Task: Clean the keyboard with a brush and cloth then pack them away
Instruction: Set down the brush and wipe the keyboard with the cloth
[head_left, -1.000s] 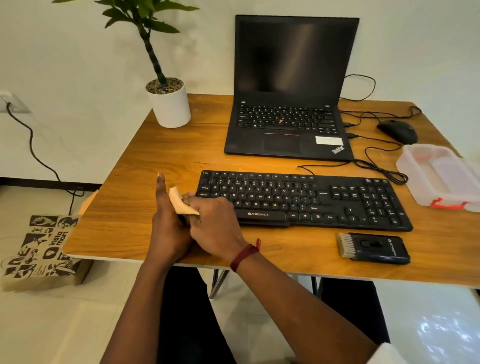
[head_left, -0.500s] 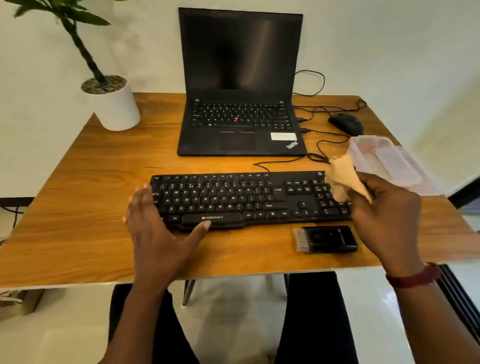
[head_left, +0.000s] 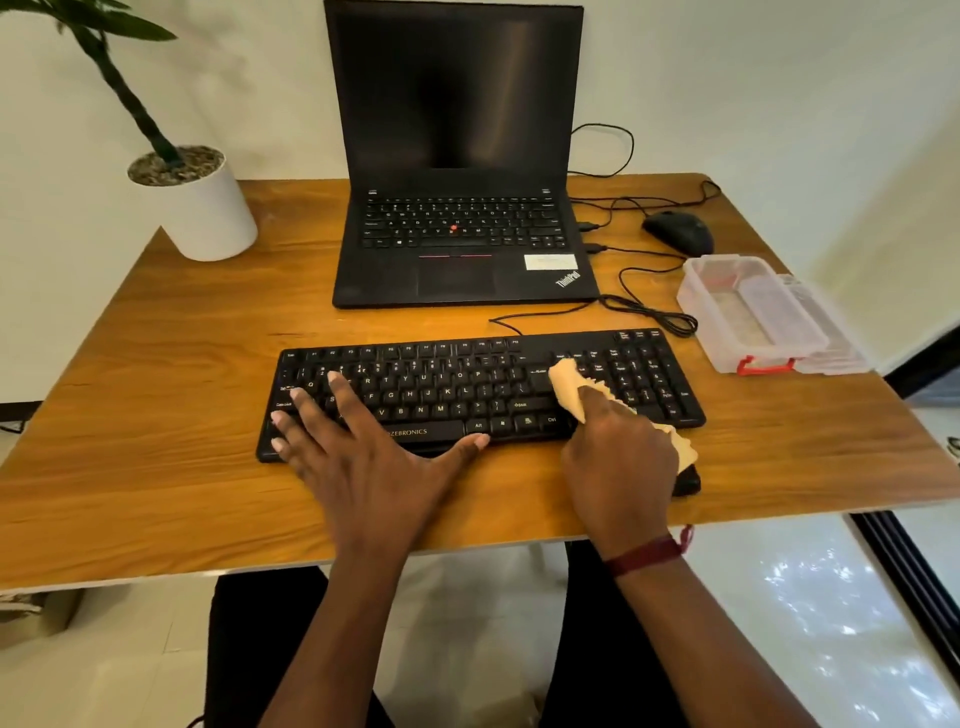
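Wooden table (head_left: 156, 364) seen from above, a white plant pot (head_left: 202, 218) at its far left corner; nearer, the left hand (head_left: 363, 457) lies flat on the left half of a black keyboard (head_left: 467, 384), fingers straight and spread, thumb along the front edge by the space bar, grasping nothing. The keyboard looks light, rigid and likely to slide, so pressing down on it this way seems the sensible hold. Behind it stands an open laptop (head_left: 457, 156). Further right, a beige cloth (head_left: 569, 387), soft and limp, touches the keys between the letter block and the number pad; the right hand (head_left: 618, 457) has its fingers curled round the bunched cloth, a corner trailing out beneath. Bunched, it should wipe firmly. Under that hand shows a black corner, probably the brush (head_left: 688, 480), mostly hidden. Far right, an open clear plastic box (head_left: 753, 312).
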